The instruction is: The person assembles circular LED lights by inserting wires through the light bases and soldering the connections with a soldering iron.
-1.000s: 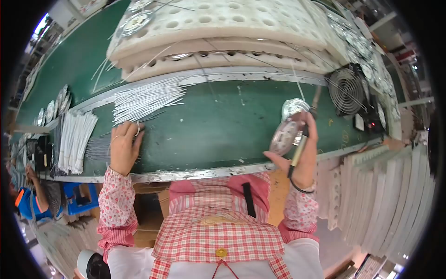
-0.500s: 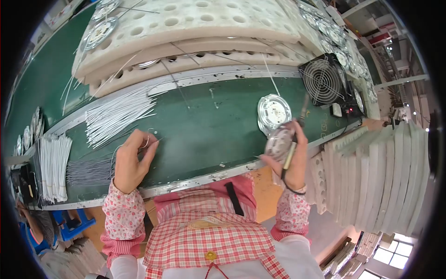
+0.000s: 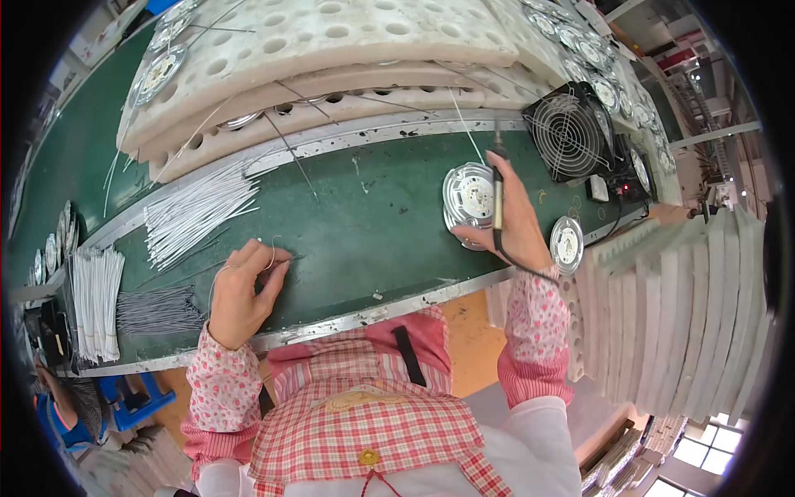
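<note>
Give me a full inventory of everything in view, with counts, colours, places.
Soldering iron: one, black and yellowish, in right hand
Thin wire: at least one, pale, in left hand
Metal discs: many, silver, at right hand and on foam
White wires: two bundles, left
Grey wires: one bundle, left
Fan: one, black, silver grille, back right
Block: one, white, by fan
Foam trays: many, off-white, back and right
Workbench: one, green, centre
Stool: one, blue, lower left
Co-worker: one, blue clothing, lower left
Apron: one, red-and-white check, lower centre
Hands: two, bare, over workbench
</note>
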`<state>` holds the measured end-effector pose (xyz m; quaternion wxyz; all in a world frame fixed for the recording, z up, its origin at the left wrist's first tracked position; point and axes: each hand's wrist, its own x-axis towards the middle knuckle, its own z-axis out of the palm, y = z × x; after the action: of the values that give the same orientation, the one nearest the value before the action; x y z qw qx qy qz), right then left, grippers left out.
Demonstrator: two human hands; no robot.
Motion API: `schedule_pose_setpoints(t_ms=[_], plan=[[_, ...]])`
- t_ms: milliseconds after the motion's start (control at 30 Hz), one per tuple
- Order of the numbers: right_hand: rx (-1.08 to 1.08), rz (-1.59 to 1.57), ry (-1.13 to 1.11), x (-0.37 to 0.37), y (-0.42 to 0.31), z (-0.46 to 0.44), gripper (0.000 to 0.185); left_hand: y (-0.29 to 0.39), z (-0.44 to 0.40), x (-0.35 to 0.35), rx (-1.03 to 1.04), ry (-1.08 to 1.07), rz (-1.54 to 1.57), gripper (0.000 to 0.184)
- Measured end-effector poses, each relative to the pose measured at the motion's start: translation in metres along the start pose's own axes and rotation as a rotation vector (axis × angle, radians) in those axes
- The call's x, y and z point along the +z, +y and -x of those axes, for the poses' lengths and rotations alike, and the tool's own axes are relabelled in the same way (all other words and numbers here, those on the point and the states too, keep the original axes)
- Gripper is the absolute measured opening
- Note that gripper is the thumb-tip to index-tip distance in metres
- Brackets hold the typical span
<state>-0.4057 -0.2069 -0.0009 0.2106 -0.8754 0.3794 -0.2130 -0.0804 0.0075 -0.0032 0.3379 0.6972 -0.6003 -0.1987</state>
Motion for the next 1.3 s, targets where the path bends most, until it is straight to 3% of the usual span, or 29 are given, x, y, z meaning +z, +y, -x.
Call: schedule_pose_setpoints(t_ms=[33, 167, 267, 500, 633, 833, 1300], plan=[[0.024, -0.093, -0.075, 0.002, 0.002, -0.007, 0.106, 0.001, 0.000, -0.001, -0.008, -0.019, -0.017, 0.008], [0.008, -0.019, -0.026, 0.004, -0.001, -0.007, 0.107, 0.002, -0.004, 0.001, -0.010, -0.051, -0.007, 0.010], [0.160, -0.664, 0.131, 0.017, -0.021, 0.010, 0.108, 0.011, -0.013, 0.011, 0.001, -0.055, 0.097, 0.012], [0.003, -0.763, 0.033, 0.039, -0.060, 0.031, 0.110, 0.047, -0.033, 0.038, 0.109, -0.048, 0.300, 0.013], [0.224, -1.416, -0.060, 0.064, -0.103, 0.029, 0.117, 0.058, -0.026, 0.038, 0.111, 0.026, 0.438, 0.013], [0.277, -1.537, -0.137, 0.088, -0.130, 0.027, 0.116, 0.046, -0.011, 0.030, 0.083, 0.089, 0.435, 0.015], [0.281, -1.389, -0.149, 0.101, -0.141, 0.019, 0.116, 0.035, -0.004, 0.029, 0.112, 0.184, 0.340, 0.014]])
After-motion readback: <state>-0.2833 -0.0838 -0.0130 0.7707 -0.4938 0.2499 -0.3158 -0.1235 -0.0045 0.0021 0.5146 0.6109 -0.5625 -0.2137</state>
